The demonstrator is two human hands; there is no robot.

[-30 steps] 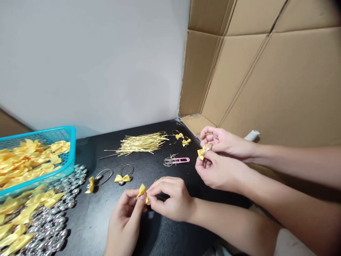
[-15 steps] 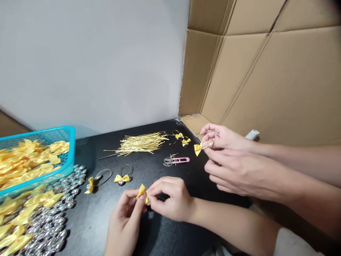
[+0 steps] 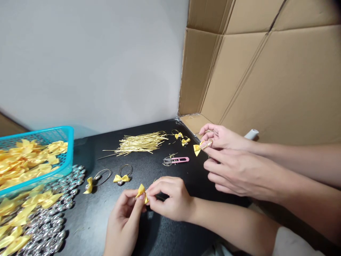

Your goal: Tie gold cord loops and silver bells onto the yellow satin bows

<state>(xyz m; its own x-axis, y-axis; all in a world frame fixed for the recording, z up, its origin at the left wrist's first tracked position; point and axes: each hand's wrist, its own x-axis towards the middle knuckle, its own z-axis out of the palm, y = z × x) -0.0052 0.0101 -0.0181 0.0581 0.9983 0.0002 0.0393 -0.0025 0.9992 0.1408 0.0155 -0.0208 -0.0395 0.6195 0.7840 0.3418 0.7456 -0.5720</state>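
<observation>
My left hand (image 3: 121, 220) and my right hand (image 3: 170, 199) meet over the black table (image 3: 106, 220), both pinching one small yellow ribbon bow (image 3: 141, 192) between fingertips. A thin gold tie seems to stick out by my right fingers, too small to be sure. To the right, another person's two hands work apart from mine. Their far hand (image 3: 222, 137) pinches a yellow bow on a gold loop (image 3: 198, 147). Their near hand (image 3: 239, 170) lies just below it with fingers stretched out.
A teal basket (image 3: 68, 156) of yellow bows stands at the left, above a heap of silver bells (image 3: 50, 227) and loose bows. A bundle of gold ties (image 3: 138, 142), pink snips (image 3: 177, 160) and finished bows on rings (image 3: 121, 176) lie mid-table. Cardboard box walls (image 3: 253, 78) close the right.
The other person's near hand let go of the bow and stretched its fingers out; their far hand keeps the bow. My hands have hardly moved.
</observation>
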